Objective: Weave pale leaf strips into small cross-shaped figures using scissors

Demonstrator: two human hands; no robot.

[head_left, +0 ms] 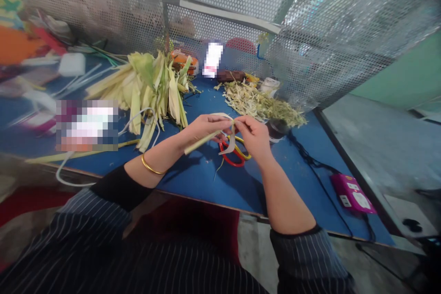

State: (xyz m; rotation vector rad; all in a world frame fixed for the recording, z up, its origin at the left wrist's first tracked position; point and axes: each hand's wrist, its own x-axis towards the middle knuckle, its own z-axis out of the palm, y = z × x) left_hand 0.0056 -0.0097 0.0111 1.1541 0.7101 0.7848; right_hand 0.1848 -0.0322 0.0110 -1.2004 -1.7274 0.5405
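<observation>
Over the blue tabletop, both hands pinch a pale, narrow strip of corn husk (pixel 203 142). My left hand (pixel 206 126) is closed on it, with one length of the strip slanting down toward my wrist. The fingertips of my right hand (pixel 253 135) meet the left ones at a bend in the strip, and a curled whitish end hangs below them. Scissors with red and yellow handles (pixel 234 161) lie on the table just under my hands; their blades are hidden. A large bundle of green-yellow corn husks (pixel 148 85) rests beyond my left forearm.
A heap of husk shreds (pixel 255 101) sits behind my right hand, near a small dark cup (pixel 277 129). A magenta power strip (pixel 353 194) with black cords lies at the right. A white cable (pixel 60 172) loops at the left. Perforated metal panels (pixel 227 14) border the back.
</observation>
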